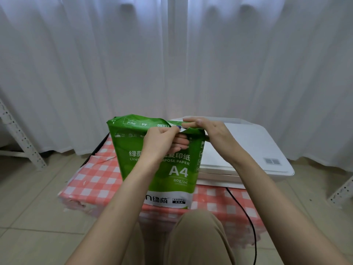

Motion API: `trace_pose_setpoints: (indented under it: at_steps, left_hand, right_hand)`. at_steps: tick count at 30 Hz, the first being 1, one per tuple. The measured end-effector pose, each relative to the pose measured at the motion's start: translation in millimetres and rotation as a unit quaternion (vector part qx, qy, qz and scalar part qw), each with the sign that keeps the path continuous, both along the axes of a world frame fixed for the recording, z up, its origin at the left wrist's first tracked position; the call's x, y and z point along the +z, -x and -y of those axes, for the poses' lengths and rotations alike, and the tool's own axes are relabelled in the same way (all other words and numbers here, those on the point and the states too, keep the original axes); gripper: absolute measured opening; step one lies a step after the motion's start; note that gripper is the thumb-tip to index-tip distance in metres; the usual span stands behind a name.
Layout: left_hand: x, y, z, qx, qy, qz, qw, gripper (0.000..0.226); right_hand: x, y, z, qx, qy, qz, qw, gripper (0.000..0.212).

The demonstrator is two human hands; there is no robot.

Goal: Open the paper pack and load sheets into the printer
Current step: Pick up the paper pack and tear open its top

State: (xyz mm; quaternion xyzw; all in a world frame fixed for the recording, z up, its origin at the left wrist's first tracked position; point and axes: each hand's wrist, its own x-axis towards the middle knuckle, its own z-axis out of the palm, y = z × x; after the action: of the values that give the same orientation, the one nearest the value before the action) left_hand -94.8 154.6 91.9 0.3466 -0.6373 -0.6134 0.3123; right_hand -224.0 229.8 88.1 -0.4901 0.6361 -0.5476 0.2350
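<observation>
On checked tablecloth (pixel 99 180), beside white printer (pixel 248 150): green paper pack (pixel 162 169) upright, top flap pinched by left hand (pixel 162 140), top edge pressed by right hand (pixel 208 131). Likely risks: jagged wrapper tear, toppled pack, creased sheets from hard pull.

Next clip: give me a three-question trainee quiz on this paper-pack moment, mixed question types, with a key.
1. True or false: the green paper pack stands upright on the checked tablecloth.
2. Which hand pinches the torn wrapper flap at the pack's top? A) left hand B) right hand C) neither
3. Fill in: the white printer sits to the ____ of the pack.

Key: 1 true. 2 A; the right hand lies along the top edge, steadying it. 3 right.
</observation>
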Motion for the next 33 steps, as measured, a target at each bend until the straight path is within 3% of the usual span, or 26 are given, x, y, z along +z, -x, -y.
trace_pose_setpoints:
  at_steps: [5, 8, 13, 21, 27, 30, 33]
  left_hand:
    - [-5.1, -2.7, 4.0, -0.013, 0.009, -0.003, 1.0, 0.027]
    - [-3.0, -6.1, 5.0, -0.026, 0.002, 0.002, 1.0, 0.026]
    - [12.0, -12.3, 11.9, 0.005, 0.018, 0.026, 0.999, 0.024]
    - [17.0, -9.8, 28.1, 0.016, 0.013, 0.08, 0.997, 0.022]
    - [1.3, -8.4, 29.3, 0.013, 0.05, 0.017, 0.999, 0.027]
    - [-5.0, -7.3, 28.4, 0.027, 0.069, -0.001, 0.997, 0.029]
    - [-7.3, -6.0, 29.1, 0.036, 0.069, -0.013, 0.997, 0.029]
  right_hand:
    - [9.2, 9.5, 10.9, -0.008, -0.063, 0.06, 0.996, 0.032]
    - [14.6, 7.5, 13.8, 0.021, -0.109, 0.006, 0.994, 0.025]
    - [26.7, 3.2, 17.0, 0.04, -0.106, -0.038, 0.993, 0.013]
    - [35.4, -4.0, 23.4, 0.079, -0.12, -0.113, 0.983, 0.033]
    - [33.9, -0.8, 32.0, 0.025, -0.119, -0.029, 0.992, 0.013]
    - [32.7, -2.2, 39.4, -0.007, -0.152, -0.034, 0.988, 0.022]
    - [35.2, -6.1, 41.9, -0.01, -0.18, -0.043, 0.983, 0.017]
